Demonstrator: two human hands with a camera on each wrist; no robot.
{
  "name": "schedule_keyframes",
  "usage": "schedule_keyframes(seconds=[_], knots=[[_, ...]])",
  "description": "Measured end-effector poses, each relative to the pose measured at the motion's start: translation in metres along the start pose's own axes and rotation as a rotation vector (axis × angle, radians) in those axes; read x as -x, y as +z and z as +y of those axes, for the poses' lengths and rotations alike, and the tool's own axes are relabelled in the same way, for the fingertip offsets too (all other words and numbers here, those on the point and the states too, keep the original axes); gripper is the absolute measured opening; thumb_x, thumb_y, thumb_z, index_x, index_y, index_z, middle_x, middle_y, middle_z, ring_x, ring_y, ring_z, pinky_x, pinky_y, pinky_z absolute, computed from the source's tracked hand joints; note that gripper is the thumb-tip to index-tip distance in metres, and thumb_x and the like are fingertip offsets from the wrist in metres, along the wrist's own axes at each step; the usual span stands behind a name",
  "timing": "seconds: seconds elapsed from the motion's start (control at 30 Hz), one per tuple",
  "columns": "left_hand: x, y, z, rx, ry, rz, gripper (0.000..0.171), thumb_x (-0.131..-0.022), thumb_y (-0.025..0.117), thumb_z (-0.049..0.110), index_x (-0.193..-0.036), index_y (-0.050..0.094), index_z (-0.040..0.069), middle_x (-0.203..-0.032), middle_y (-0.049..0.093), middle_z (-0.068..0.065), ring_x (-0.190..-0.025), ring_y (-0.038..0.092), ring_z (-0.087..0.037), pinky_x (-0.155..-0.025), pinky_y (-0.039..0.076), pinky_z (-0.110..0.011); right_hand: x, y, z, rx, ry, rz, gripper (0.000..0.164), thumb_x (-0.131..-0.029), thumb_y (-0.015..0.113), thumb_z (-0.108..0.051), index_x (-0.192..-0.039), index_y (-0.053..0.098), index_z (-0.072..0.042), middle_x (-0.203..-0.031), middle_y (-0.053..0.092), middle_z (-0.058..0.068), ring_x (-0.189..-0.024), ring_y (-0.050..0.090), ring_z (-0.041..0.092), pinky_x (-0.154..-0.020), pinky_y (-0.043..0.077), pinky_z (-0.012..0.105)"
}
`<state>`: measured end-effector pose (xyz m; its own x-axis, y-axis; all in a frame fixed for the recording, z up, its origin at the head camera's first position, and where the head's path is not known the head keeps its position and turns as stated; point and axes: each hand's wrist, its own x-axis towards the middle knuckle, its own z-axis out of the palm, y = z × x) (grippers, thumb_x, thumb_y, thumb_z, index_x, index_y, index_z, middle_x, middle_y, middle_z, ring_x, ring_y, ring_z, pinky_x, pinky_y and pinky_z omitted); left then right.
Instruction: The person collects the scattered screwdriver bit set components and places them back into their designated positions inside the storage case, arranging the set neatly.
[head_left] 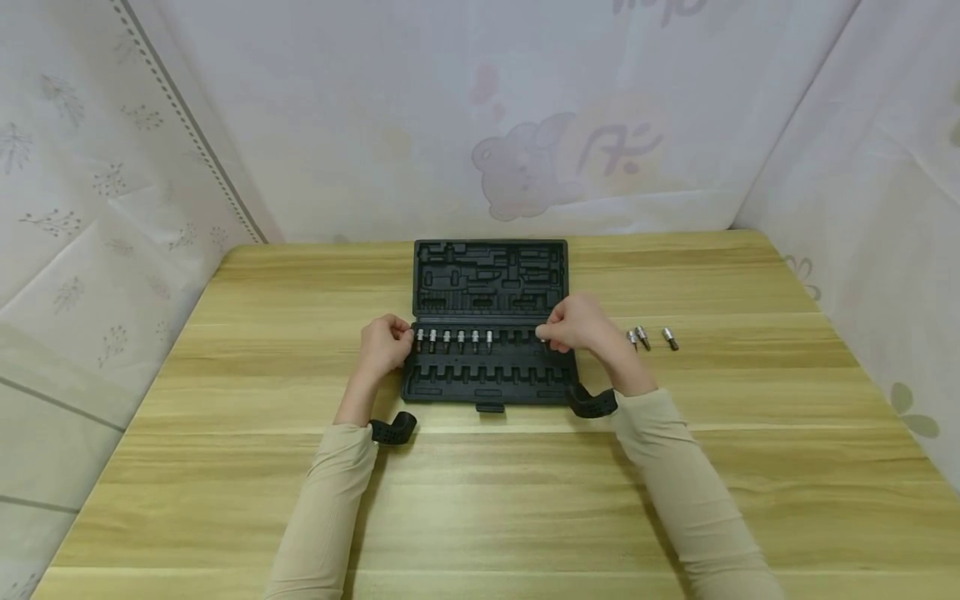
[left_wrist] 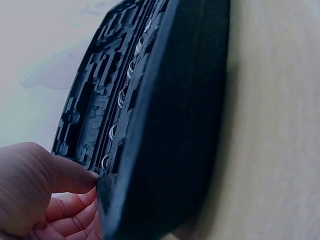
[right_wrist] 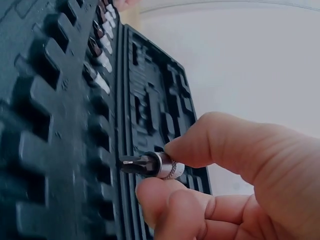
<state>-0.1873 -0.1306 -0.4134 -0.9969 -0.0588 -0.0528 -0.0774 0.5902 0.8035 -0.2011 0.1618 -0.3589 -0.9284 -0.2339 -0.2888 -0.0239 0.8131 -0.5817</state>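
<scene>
Closest in, two beige sleeves [head_left: 322, 508] reach across the wooden table [head_left: 487, 517], a black wrist mount [head_left: 393, 429] at each cuff. Between the hands lies the black case [head_left: 490, 362], open, its latch [head_left: 490, 408] on the person's side. The lower row of slots [head_left: 498, 375], just nearer than the fingertips, shows no bits at all.

Up to the hands: the left hand [head_left: 384, 343] has thumb and fingers closed on the case's left edge, apparently steadying it. The right hand [head_left: 573, 325] has a neat pinch, thumb against fingers, on one bit socket [right_wrist: 165, 166]; its dark tip juts out past the fingers, over the case's right half and not seated in a slot.

And the tally! Six bit sockets [head_left: 461, 337] sit in the upper row, running from beside the left hand toward the right; slots between them and the right hand are unfilled. Three loose bits [head_left: 642, 335] lie on the table to the right hand's right. So six are in, one is in hand, three are out.

Beyond both hands, the moulded lid [head_left: 491, 279] lies open, its recesses unfilled, before a pale printed cloth [head_left: 360, 125].
</scene>
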Motion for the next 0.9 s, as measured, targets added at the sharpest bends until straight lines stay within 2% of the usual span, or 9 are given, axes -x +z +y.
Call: schedule_keyframes(seconds=[0.23, 0.4, 0.63, 0.83, 0.9], knots=[[0.000, 0.000, 0.000, -0.001, 0.003, 0.005, 0.010, -0.088, 0.057, 0.004, -0.090, 0.060, -0.006, -0.072, 0.058, -0.011, -0.044, 0.047, -0.009, -0.043, 0.045, -0.022, -0.009, 0.011, -0.011, 0.001, 0.017, -0.010, 0.027, -0.088, 0.061, -0.020, -0.070, 0.069, -0.002, -0.062, 0.065, 0.007, -0.060, 0.063, 0.021, -0.049, 0.038, 0.025], [0.000, 0.000, -0.001, 0.005, 0.003, 0.000, 0.010, -0.088, 0.057, 0.004, -0.090, 0.060, -0.005, -0.072, 0.057, -0.010, -0.044, 0.047, -0.009, -0.043, 0.044, -0.021, -0.016, 0.019, -0.016, -0.014, 0.029, -0.027, 0.026, -0.088, 0.061, -0.021, -0.073, 0.069, -0.003, -0.063, 0.066, 0.006, -0.061, 0.063, 0.021, -0.053, 0.040, 0.026], [0.000, 0.000, -0.001, 0.007, 0.014, 0.008, 0.010, -0.087, 0.057, 0.004, -0.089, 0.060, -0.006, -0.070, 0.056, -0.009, -0.044, 0.047, -0.008, -0.042, 0.044, -0.021, -0.027, 0.029, -0.027, -0.011, 0.041, 0.001, 0.028, -0.087, 0.061, -0.022, -0.067, 0.069, -0.003, -0.055, 0.062, 0.001, -0.059, 0.062, 0.021, -0.054, 0.039, 0.025], [0.000, 0.001, -0.001, 0.005, 0.008, 0.006, 0.010, -0.087, 0.057, 0.004, -0.090, 0.060, -0.006, -0.071, 0.057, -0.010, -0.043, 0.047, -0.008, -0.042, 0.045, -0.021, -0.033, 0.037, -0.035, 0.009, 0.059, 0.020, 0.034, -0.087, 0.062, -0.025, -0.059, 0.066, -0.006, -0.055, 0.062, 0.002, -0.059, 0.063, 0.021, -0.061, 0.049, 0.030], [0.000, 0.001, 0.000, 0.003, 0.003, 0.002, 0.011, -0.088, 0.057, 0.004, -0.090, 0.060, -0.006, -0.072, 0.057, -0.010, -0.044, 0.048, -0.008, -0.043, 0.045, -0.022, -0.035, 0.039, -0.035, 0.013, 0.071, 0.018, 0.036, -0.087, 0.063, -0.025, -0.055, 0.063, -0.007, -0.054, 0.062, 0.003, -0.056, 0.062, 0.019, -0.059, 0.049, 0.030]])
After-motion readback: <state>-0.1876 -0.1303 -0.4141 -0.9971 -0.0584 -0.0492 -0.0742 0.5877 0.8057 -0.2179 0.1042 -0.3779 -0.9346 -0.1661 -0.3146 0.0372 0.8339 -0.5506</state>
